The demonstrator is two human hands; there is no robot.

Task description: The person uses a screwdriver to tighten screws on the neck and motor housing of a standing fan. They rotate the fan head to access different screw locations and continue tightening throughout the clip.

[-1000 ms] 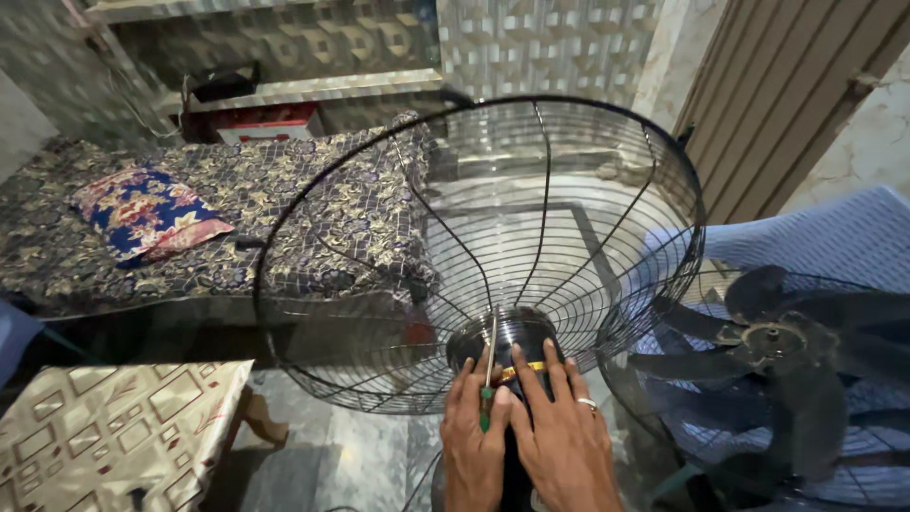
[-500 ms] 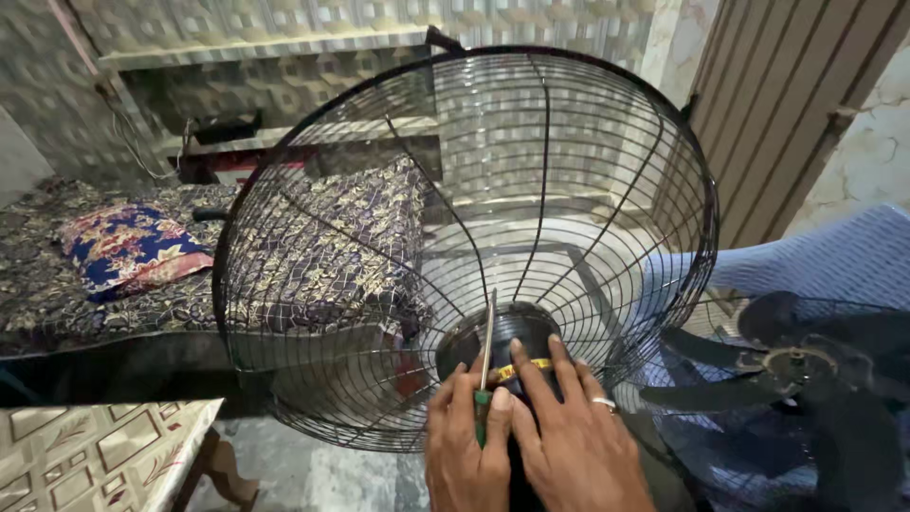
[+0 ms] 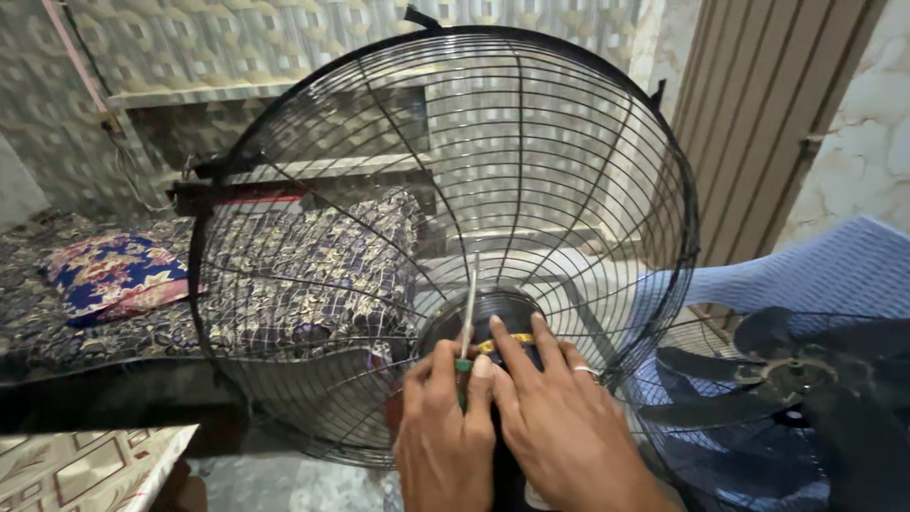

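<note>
Both hands sit at the dark hub (image 3: 488, 327) of the big black wire fan guard (image 3: 445, 237); the left hand (image 3: 444, 431) is pinched shut around a green-handled screwdriver (image 3: 465, 327) whose shaft points up past the hub; the right hand (image 3: 559, 417) lies half open with fingers spread flat on the hub, not gripping anything I can see. What could go wrong, I reckon: the tip slipping off and jabbing the right fingers just beside it, or the upright guard tipping, since only those two hands seem to steady it. Room is tight on the right; a blue fan blade set (image 3: 758, 389) sits near the guard's rim; a patterned worktop corner (image 3: 90, 465) pokes in at lower left; the bed (image 3: 123, 313) lies behind, well apart.
</note>
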